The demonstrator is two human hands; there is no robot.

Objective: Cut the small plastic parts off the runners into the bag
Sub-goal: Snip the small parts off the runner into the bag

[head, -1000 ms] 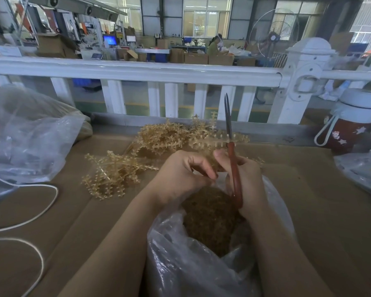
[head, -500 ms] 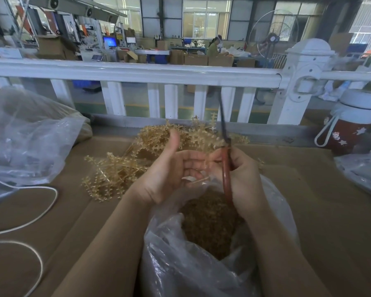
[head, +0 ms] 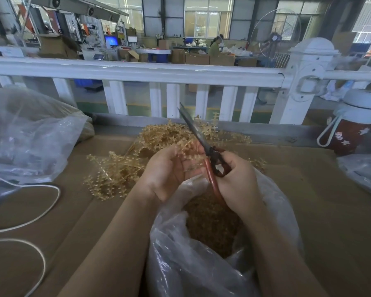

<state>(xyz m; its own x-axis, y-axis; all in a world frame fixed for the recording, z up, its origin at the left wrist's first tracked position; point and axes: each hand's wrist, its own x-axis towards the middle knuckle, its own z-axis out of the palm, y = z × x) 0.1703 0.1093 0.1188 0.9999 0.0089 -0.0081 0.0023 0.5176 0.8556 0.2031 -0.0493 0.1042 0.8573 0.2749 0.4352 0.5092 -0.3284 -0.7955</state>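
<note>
Over the bag [head: 201, 264] mouth at the desk's near edge: left hand [head: 169, 174] grasps a runner [head: 189, 151]; right hand [head: 236, 179] grips scissors [head: 204, 144]. Risk: blades near left fingers; parts could fly past the bag.

We find no legible text, label, brand, number or sign. At ten o'clock a lit blue monitor [head: 111, 40] shows only a glow, and the white placard [head: 9, 51] further left carries marks too blurred to read. At three o'clock the red bottle [head: 349, 133] bears pale star shapes, not lettering.
</note>
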